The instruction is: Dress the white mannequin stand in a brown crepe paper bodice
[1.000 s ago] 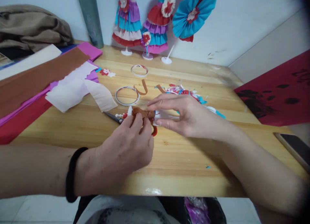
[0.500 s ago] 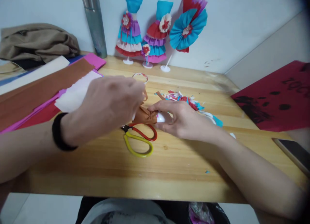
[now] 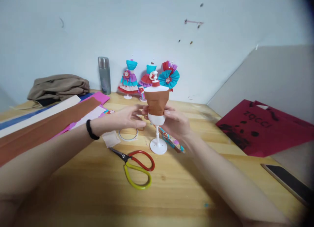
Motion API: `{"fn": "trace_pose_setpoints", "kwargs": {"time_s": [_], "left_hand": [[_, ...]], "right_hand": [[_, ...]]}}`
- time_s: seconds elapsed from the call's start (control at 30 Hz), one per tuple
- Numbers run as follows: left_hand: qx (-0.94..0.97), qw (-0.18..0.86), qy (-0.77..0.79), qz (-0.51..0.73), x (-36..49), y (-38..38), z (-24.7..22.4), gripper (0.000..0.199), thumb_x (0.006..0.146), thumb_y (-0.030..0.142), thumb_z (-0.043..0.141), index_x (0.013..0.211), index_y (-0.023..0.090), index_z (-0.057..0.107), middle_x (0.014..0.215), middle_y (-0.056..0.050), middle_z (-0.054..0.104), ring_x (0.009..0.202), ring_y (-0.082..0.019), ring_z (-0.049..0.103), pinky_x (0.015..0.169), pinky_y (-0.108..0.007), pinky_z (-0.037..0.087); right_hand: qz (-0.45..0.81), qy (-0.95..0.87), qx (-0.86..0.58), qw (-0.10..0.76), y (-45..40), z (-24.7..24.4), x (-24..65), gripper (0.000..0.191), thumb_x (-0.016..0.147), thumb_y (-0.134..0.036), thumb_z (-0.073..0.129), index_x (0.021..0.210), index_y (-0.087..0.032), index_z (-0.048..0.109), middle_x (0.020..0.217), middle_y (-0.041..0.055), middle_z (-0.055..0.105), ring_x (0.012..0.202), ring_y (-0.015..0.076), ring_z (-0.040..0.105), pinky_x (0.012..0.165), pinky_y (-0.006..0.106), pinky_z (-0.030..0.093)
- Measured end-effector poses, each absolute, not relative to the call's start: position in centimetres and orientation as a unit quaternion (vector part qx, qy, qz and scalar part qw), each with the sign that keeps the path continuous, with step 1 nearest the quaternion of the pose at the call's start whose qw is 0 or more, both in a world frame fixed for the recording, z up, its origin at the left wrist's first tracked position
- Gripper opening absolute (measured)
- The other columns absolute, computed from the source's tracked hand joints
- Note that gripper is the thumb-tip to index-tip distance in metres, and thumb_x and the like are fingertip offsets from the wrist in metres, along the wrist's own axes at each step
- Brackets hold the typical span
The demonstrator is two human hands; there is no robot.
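A white miniature dress form (image 3: 157, 120) stands upright on its round base, its bust wrapped in brown paper (image 3: 158, 101) and a red band round its neck. My right hand (image 3: 178, 122) grips its lower right side, thumb on the front and other fingers hidden behind. My left hand (image 3: 129, 117) curls against the opposite side; its fingertips are partly hidden by the form. Scissors (image 3: 125, 157) with one red and one yellow handle lie in front. Near my left hand are a tape roll (image 3: 128, 135) and a small pale paper piece (image 3: 111, 139).
Long coloured paper strips (image 3: 49, 122) lie at the left. Behind stand a flask (image 3: 104, 76), a brown cloth (image 3: 60, 86) and ruffled dress forms (image 3: 129, 81), beside a blue fan-shaped piece (image 3: 169, 79). Paper scraps (image 3: 173, 141) lie right of centre, near a red bag (image 3: 260, 128) and a phone (image 3: 289, 182).
The dress form, earlier lying tilted between my hands, now stands upright. My left hand has moved back from over it to its side. The view has lifted, showing more wall.
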State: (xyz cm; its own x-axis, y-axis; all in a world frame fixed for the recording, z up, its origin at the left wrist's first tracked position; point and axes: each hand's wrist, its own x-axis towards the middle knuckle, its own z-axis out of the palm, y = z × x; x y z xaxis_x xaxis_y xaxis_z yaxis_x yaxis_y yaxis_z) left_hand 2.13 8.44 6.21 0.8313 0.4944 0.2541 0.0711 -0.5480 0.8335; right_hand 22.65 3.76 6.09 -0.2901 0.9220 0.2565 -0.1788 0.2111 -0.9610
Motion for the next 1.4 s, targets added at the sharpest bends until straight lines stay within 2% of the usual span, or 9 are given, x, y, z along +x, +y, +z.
{"fn": "trace_pose_setpoints", "kwargs": {"time_s": [0.03, 0.1, 0.13, 0.27, 0.5, 0.8, 0.97, 1.17, 1.4], "left_hand": [[0.843, 0.450, 0.162, 0.245, 2.6, 8.6, 5.9, 0.062, 0.084, 0.036, 0.066, 0.139, 0.014, 0.045, 0.129, -0.016, 0.064, 0.111, -0.024, 0.066, 0.088, -0.037, 0.057], [0.835, 0.447, 0.156, 0.279, 3.6, 8.8, 5.5, 0.054, 0.089, 0.035, 0.060, 0.135, 0.012, 0.046, 0.123, -0.015, 0.066, 0.108, -0.023, 0.065, 0.090, -0.038, 0.055], [0.828, 0.451, 0.150, 0.298, 4.1, 8.9, 5.5, 0.057, 0.085, 0.035, 0.065, 0.134, 0.011, 0.045, 0.122, -0.016, 0.065, 0.107, -0.023, 0.064, 0.091, -0.038, 0.055], [0.796, 0.466, 0.152, 0.355, 5.6, 8.6, 6.1, 0.055, 0.083, 0.035, 0.066, 0.129, 0.011, 0.048, 0.123, -0.016, 0.063, 0.105, -0.022, 0.064, 0.093, -0.039, 0.053], [0.762, 0.486, 0.187, 0.385, 7.5, 8.6, 6.8, 0.054, 0.080, 0.040, 0.071, 0.122, 0.011, 0.052, 0.118, -0.017, 0.067, 0.102, -0.024, 0.066, 0.090, -0.040, 0.054], [0.787, 0.443, 0.189, 0.386, 7.5, 9.2, 6.1, 0.042, 0.087, 0.041, 0.060, 0.115, 0.010, 0.060, 0.114, -0.017, 0.071, 0.104, -0.026, 0.068, 0.091, -0.044, 0.055], [0.777, 0.420, 0.221, 0.413, 7.5, 9.0, 6.0, 0.039, 0.088, 0.041, 0.059, 0.111, 0.011, 0.065, 0.116, -0.015, 0.071, 0.107, -0.026, 0.065, 0.096, -0.044, 0.051], [0.746, 0.461, 0.219, 0.428, 7.5, 9.0, 5.8, 0.036, 0.087, 0.042, 0.063, 0.107, 0.012, 0.069, 0.114, -0.012, 0.072, 0.104, -0.024, 0.065, 0.095, -0.039, 0.050], [0.747, 0.458, 0.209, 0.435, 7.2, 8.7, 6.1, 0.035, 0.088, 0.039, 0.063, 0.110, 0.012, 0.067, 0.115, -0.013, 0.072, 0.104, -0.024, 0.066, 0.095, -0.040, 0.051]], "right_hand": [[0.542, -0.583, -0.307, 0.522, 4.2, 5.8, 22.5, 0.037, 0.064, -0.043, 0.062, 0.096, -0.025, 0.063, 0.103, 0.0083, 0.075, 0.099, 0.0299, 0.070, 0.085, 0.048, 0.056], [0.551, -0.579, -0.281, 0.531, 4.9, 5.3, 22.2, 0.040, 0.067, -0.042, 0.058, 0.102, -0.023, 0.062, 0.107, 0.0108, 0.073, 0.102, 0.0301, 0.069, 0.085, 0.049, 0.056], [0.553, -0.573, -0.271, 0.540, 5.1, 5.1, 22.1, 0.039, 0.068, -0.041, 0.057, 0.103, -0.023, 0.062, 0.108, 0.0113, 0.073, 0.101, 0.0303, 0.070, 0.085, 0.049, 0.056], [0.546, -0.554, -0.254, 0.575, 5.4, 5.0, 22.0, 0.033, 0.069, -0.039, 0.054, 0.098, -0.024, 0.061, 0.107, 0.0101, 0.072, 0.104, 0.0315, 0.069, 0.087, 0.049, 0.056], [0.544, -0.514, -0.240, 0.618, 5.5, 4.9, 22.0, 0.047, 0.066, -0.040, 0.054, 0.110, -0.024, 0.055, 0.106, 0.0115, 0.070, 0.101, 0.0299, 0.067, 0.083, 0.048, 0.056], [0.511, -0.547, -0.286, 0.598, 6.2, 4.1, 23.5, 0.044, 0.069, -0.044, 0.062, 0.106, -0.026, 0.045, 0.096, 0.0049, 0.071, 0.077, 0.0223, 0.067, 0.059, 0.032, 0.048], [0.510, -0.557, -0.277, 0.594, 6.1, 4.4, 23.6, 0.038, 0.075, -0.045, 0.064, 0.103, -0.026, 0.047, 0.093, 0.0013, 0.070, 0.077, 0.0195, 0.065, 0.065, 0.031, 0.046], [0.505, -0.578, -0.286, 0.573, 5.5, 4.9, 23.5, 0.034, 0.078, -0.045, 0.068, 0.102, -0.026, 0.052, 0.094, 0.0009, 0.069, 0.078, 0.0183, 0.062, 0.068, 0.031, 0.045], [0.462, -0.593, -0.318, 0.577, 5.0, 5.4, 23.5, 0.042, 0.078, -0.044, 0.071, 0.110, -0.026, 0.053, 0.094, 0.0007, 0.067, 0.081, 0.0177, 0.063, 0.074, 0.033, 0.048]]}}
